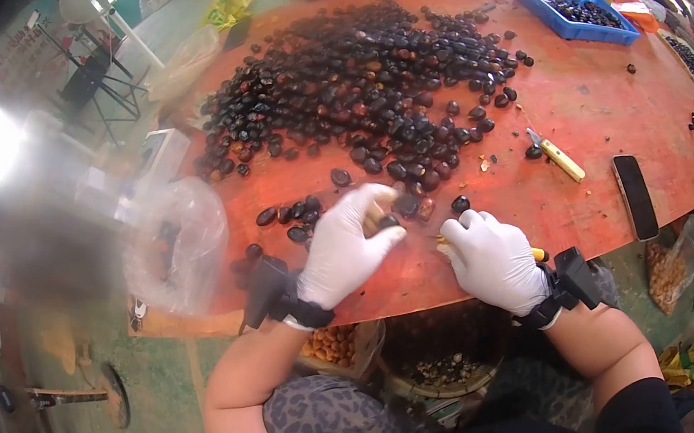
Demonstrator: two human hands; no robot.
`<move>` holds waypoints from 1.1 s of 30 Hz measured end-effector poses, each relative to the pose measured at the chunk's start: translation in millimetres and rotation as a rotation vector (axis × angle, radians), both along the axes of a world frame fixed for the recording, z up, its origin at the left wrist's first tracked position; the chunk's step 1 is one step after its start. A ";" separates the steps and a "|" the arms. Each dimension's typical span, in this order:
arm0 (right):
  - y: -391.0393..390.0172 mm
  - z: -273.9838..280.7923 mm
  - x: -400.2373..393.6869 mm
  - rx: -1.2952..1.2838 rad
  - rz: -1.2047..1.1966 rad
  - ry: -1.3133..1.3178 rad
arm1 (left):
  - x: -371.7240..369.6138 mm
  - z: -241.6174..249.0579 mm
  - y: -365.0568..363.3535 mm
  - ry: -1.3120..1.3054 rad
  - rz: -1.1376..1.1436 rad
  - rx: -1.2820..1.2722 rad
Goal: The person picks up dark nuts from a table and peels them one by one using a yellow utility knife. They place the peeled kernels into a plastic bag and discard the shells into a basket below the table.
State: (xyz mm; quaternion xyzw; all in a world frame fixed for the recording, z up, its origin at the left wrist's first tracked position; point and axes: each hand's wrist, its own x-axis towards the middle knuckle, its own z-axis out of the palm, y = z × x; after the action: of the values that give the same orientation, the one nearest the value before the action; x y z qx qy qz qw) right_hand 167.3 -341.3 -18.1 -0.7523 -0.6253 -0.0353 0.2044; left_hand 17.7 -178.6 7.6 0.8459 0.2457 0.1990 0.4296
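Note:
My left hand [343, 249], in a white glove, has its fingers curled round a dark, glossy nut-like fruit [388, 222] by the thumb. More dark fruits lie just beyond its fingertips, one of them reddish [425, 207]. My right hand [494, 261], also gloved, is closed around a knife with a yellow handle [540, 254]. The handle's end sticks out behind the palm; its blade is hard to make out. One loose dark fruit [461, 204] sits just past the right knuckles. A small group of fruits [301, 215] lies left of my left hand.
A big heap of dark fruits [342, 80] covers the middle of the red table [588, 121]. To the right lie another knife [561, 159] and a phone [636, 197]. A blue tray [581, 36] of fruits stands at the back right. Plastic bags [178, 249] hang left. Other people sit opposite.

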 end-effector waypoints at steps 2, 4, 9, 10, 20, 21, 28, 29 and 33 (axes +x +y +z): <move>-1.1 4.5 -1.6 0.005 -0.005 0.045 | -5.1 -32.4 -2.3 -0.143 -0.107 -0.095; -1.4 4.4 -3.6 0.018 0.027 0.022 | -13.3 -22.2 -3.5 0.075 -0.201 0.153; 3.7 2.2 -9.4 -0.017 0.075 -0.007 | -18.0 -26.7 -3.5 0.072 -0.227 0.091; 5.1 2.1 -10.5 -0.021 0.080 -0.012 | -17.2 -25.2 -4.5 0.077 -0.217 0.089; 12.2 0.0 -15.4 -0.013 0.121 -0.049 | -18.9 -27.6 -0.7 0.085 -0.213 0.156; 14.3 -0.1 -16.7 -0.005 0.126 -0.058 | -18.6 -27.8 -0.3 0.088 -0.212 0.163; 17.2 -3.6 -14.9 -0.046 0.127 -0.116 | -17.1 -29.2 1.0 0.100 -0.196 0.039; 14.9 -3.1 -12.7 -0.071 0.116 -0.130 | -17.4 -28.8 0.8 0.105 -0.184 0.029; 11.4 -0.8 -11.8 -0.084 0.086 -0.115 | -17.3 -26.8 0.0 0.135 -0.154 0.035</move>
State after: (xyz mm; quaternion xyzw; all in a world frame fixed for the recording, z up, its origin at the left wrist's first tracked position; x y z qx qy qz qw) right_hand 155.5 -329.9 -18.8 -0.7294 -0.6686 -0.0434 0.1380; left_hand 0.4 -178.6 -19.1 0.8812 0.2046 0.1121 0.4111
